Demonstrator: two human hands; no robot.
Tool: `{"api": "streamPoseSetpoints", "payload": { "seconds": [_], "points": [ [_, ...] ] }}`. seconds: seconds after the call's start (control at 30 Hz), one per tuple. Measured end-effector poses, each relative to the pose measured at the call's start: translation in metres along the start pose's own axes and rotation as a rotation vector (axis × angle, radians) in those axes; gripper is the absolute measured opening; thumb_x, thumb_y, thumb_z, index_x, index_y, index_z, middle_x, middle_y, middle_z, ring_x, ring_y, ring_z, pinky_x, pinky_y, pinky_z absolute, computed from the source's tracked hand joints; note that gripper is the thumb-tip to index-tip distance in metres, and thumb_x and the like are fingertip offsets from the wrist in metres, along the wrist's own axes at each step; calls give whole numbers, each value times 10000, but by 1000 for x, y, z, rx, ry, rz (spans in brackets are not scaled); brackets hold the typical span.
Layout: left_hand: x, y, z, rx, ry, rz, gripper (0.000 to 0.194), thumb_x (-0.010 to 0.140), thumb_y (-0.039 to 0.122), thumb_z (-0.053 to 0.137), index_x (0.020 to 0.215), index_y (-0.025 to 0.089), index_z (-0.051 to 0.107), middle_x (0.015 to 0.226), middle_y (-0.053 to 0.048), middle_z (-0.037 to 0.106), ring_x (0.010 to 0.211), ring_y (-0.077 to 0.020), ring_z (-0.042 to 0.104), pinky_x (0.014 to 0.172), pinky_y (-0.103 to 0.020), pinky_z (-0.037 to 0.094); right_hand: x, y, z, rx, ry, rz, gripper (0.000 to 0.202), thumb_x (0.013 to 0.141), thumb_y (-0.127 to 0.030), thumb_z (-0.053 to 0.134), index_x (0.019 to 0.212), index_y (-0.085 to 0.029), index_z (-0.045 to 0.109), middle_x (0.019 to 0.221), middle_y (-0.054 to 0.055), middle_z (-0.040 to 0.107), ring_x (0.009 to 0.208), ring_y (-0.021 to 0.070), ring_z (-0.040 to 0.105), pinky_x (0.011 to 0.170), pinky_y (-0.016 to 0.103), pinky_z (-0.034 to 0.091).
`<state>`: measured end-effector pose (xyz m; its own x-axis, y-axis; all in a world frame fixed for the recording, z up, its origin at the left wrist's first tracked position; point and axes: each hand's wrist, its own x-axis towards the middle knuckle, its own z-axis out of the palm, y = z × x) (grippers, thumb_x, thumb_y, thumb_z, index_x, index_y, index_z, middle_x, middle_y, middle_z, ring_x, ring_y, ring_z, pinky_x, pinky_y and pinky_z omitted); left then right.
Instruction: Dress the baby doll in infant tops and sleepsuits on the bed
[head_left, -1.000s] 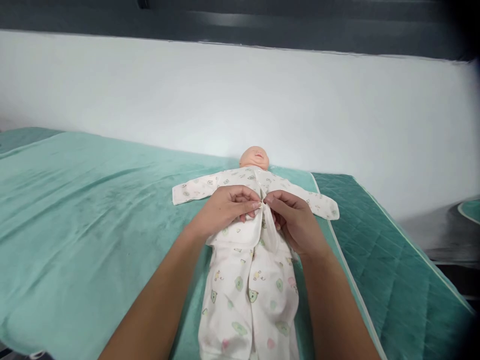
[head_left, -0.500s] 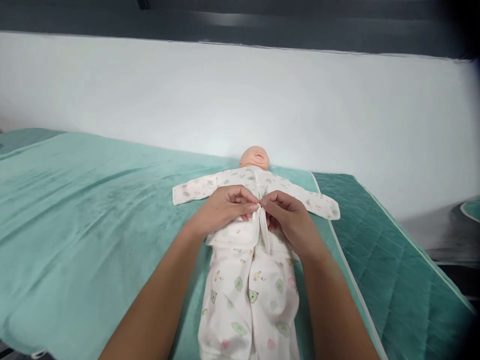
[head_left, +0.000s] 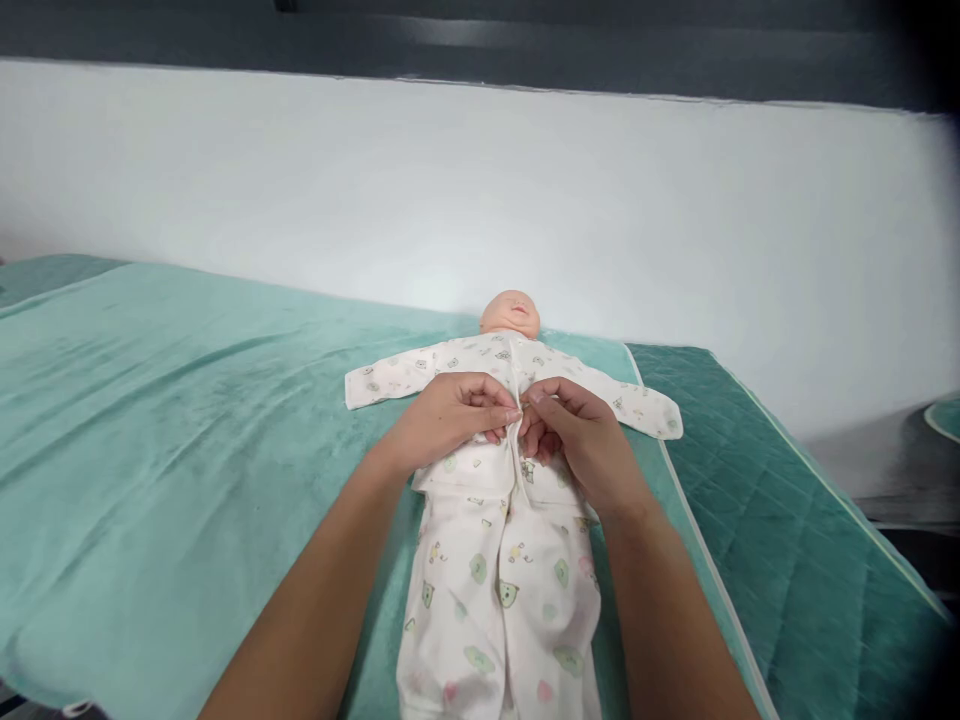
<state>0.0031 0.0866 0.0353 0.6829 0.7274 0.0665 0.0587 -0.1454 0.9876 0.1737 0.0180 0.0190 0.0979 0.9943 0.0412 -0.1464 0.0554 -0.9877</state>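
A baby doll (head_left: 510, 313) lies on its back, dressed in a white printed top (head_left: 469, 350) and matching trousers (head_left: 457, 600). Its sleeves stretch out to both sides. My left hand (head_left: 465, 415) pinches the left front edge of the top at mid-chest, thumb against forefinger. Close beside it, my right hand (head_left: 566, 420) pinches the other front edge with thumb and forefinger, its remaining fingers curled. The fingertips nearly meet at the front opening, and whatever fastener lies between them is too small to make out. Below the hands the two front edges hang close together.
A light green cover (head_left: 187, 430) lies under the doll and spreads left. To the right is a darker green quilted pad (head_left: 780, 500) with a pale edge. A white wall (head_left: 450, 190) rises behind the doll's head, with a dark band above it.
My right fingertips have shifted slightly right and up, and more of its curled fingers show. The flap that hung loose below the hands now lies flatter along the opening.
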Motion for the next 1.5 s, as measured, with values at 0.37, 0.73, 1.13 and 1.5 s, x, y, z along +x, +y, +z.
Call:
{"api": "streamPoseSetpoints", "payload": {
  "seconds": [0.37, 0.73, 1.13, 1.5],
  "points": [
    [1, -1, 3, 40, 7, 21, 131, 803, 271, 654, 864, 189, 573, 705, 22, 603, 646, -104, 581, 621, -232, 447, -1, -3, 1, -83, -28, 19, 163, 879, -371, 608, 874, -210, 579, 696, -5, 675, 537, 105, 604, 491, 203, 432],
    [-2, 3, -3, -68, -90, 16, 214, 824, 343, 678, 914, 179, 576, 777, -14, 625, 711, -123, 603, 672, -263, 500, -2, -3, 1, -156, -77, -2, 235, 840, -411, 672, 956, -221, 595, 694, -22, 653, 566, 105, 580, 529, 227, 445],
    [-1, 0, -8, -94, -115, -38, 297, 783, 301, 738, 1031, 200, 609, 843, -17, 650, 747, -122, 623, 705, -273, 531, -1, -1, 0, -93, -78, -22, 142, 889, -342, 622, 947, -221, 576, 663, -43, 614, 534, 82, 529, 515, 207, 405],
    [0, -4, -8, -57, -122, -59, 247, 779, 323, 736, 945, 177, 625, 804, -22, 662, 729, -133, 627, 695, -284, 532, -2, 1, 7, -182, 8, -22, 141, 886, -356, 605, 925, -226, 567, 632, -51, 583, 502, 80, 505, 473, 190, 397]
  ]
}}
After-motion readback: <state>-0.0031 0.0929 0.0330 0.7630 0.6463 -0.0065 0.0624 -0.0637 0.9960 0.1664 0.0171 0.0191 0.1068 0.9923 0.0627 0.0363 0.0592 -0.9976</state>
